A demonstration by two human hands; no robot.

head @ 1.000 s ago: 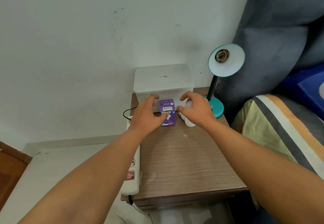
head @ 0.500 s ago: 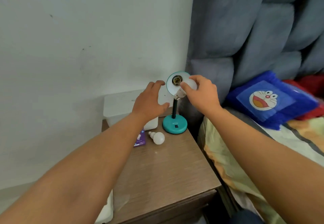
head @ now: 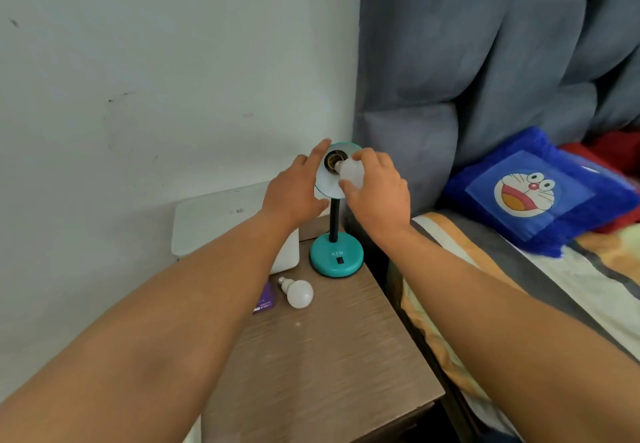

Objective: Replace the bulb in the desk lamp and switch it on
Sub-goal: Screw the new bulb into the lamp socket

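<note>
A teal desk lamp (head: 336, 258) stands at the back of the wooden nightstand (head: 322, 356), its shade tilted toward me with the socket (head: 333, 160) showing. My right hand (head: 375, 188) grips a white bulb (head: 350, 173), whose metal base points into the socket mouth. My left hand (head: 294, 191) holds the left rim of the shade, fingers spread along it. A second white bulb (head: 298, 293) lies on the nightstand in front of the lamp base, beside a purple bulb box (head: 265, 300) partly hidden by my left forearm.
A white lidded box (head: 225, 220) sits against the wall behind my left arm. A bed with a striped sheet (head: 519, 290) and a blue cartoon cushion (head: 533, 189) lies right of the nightstand. A grey padded headboard (head: 485, 61) rises behind the lamp.
My right hand has brought the bulb from the shade's right edge to the socket mouth. My left hand shifted onto the shade's rim. The view moved slightly closer.
</note>
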